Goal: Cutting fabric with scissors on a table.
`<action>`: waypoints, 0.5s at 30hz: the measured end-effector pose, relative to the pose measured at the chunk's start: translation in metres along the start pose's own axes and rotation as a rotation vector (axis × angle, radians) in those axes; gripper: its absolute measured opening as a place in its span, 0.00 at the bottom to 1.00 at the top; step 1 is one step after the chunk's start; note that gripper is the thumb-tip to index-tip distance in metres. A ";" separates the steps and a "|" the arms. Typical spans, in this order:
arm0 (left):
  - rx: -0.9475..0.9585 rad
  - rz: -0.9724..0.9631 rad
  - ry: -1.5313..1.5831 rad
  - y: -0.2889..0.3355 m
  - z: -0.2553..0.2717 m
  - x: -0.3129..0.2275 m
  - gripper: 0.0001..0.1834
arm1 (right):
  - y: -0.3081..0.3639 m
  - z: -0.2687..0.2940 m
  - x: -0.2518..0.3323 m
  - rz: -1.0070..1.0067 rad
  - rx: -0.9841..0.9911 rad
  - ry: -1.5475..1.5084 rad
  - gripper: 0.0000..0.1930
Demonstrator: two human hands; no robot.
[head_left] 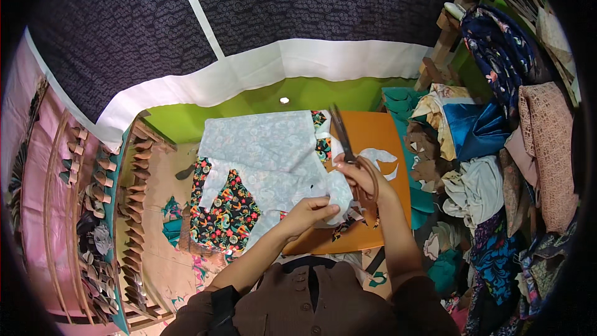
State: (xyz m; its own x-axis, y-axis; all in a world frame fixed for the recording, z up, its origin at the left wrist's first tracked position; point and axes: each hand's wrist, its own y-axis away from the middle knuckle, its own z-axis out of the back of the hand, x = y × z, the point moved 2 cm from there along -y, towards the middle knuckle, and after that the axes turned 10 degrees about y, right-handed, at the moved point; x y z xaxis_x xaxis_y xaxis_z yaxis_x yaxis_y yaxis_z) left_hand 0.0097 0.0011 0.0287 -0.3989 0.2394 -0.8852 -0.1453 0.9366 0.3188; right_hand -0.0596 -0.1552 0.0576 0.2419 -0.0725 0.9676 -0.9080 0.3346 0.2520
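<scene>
A pair of large dark scissors is in my right hand, with the blades pointing up and away and a brown handle loop around the hand. My left hand pinches a small white piece of cloth between thumb and fingers, close beside the right hand. Under and left of my hands lies black fabric with a colourful floral print, partly covered by pale cloth with a faint pattern showing. Small printed scraps lie just below the right hand.
The orange table carries a white cloth offcut on its right. Heaped fabrics crowd the right side. Racks of wooden shoe-like forms stand at the left. A dark patterned curtain hangs beyond the table, before a green wall.
</scene>
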 end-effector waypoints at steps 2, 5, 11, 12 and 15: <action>-0.090 0.072 0.379 0.004 0.003 -0.002 0.12 | 0.002 0.000 -0.006 -0.068 -0.094 -0.264 0.16; -0.187 -0.065 0.483 0.009 0.004 -0.015 0.15 | 0.008 -0.004 -0.024 0.024 -0.147 -0.405 0.19; -0.335 -0.243 0.442 0.017 -0.001 -0.038 0.08 | 0.047 -0.033 -0.020 0.043 -0.132 -0.336 0.20; -0.365 -0.317 0.375 0.017 0.004 -0.035 0.08 | 0.052 -0.039 -0.019 0.043 -0.116 -0.320 0.19; -0.409 -0.425 0.288 0.021 -0.002 -0.049 0.09 | 0.065 -0.047 -0.027 0.063 -0.015 -0.321 0.18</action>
State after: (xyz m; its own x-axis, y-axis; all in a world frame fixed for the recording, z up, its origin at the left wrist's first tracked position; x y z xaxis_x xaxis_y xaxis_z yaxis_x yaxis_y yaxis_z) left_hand 0.0242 0.0091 0.0795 -0.4490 -0.2618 -0.8543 -0.6537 0.7481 0.1144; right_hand -0.1088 -0.0873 0.0469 0.0627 -0.3430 0.9372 -0.9121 0.3614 0.1933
